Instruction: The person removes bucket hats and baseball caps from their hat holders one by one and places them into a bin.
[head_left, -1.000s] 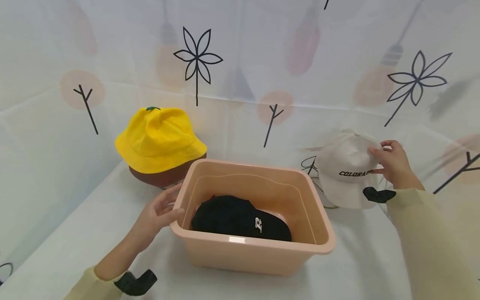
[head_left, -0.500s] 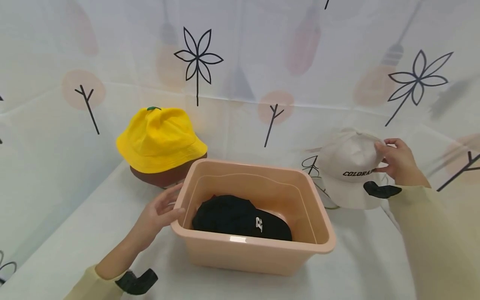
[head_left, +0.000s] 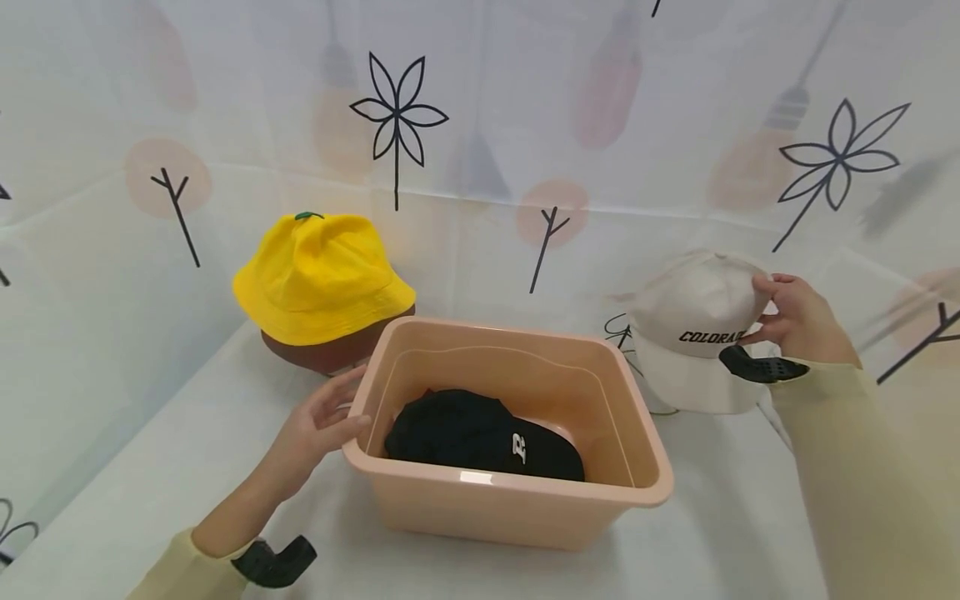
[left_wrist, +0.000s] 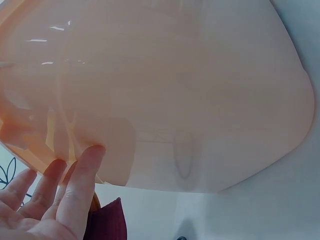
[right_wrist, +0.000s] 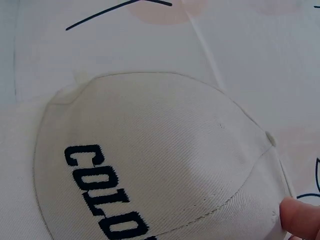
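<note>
At the right, my right hand (head_left: 806,321) pinches the side of a cream baseball cap (head_left: 701,308) with dark "COLORA…" lettering. In the right wrist view the thumb (right_wrist: 300,217) presses the cap's crown (right_wrist: 165,130) near its seam. The cap's brim points down and towards me. My left hand (head_left: 322,417) touches the left side of a peach plastic bin (head_left: 517,492), its thumb at the rim. The left wrist view shows its extended fingers (left_wrist: 82,187) against the bin's wall (left_wrist: 200,90). Inside the bin lies a black baseball cap (head_left: 480,437) with a white letter.
Behind the bin on the left sits a yellow bucket hat (head_left: 322,275) over something brown (head_left: 330,350). The white table (head_left: 285,558) meets a pale printed cloth backdrop (head_left: 480,100) close behind the hats. The bin's right rim (head_left: 645,417) stands between the two caps.
The cream cap shifts a little right, then slightly up and back left, with my right hand's grip further along its side. My left hand and the bin stay in place.
</note>
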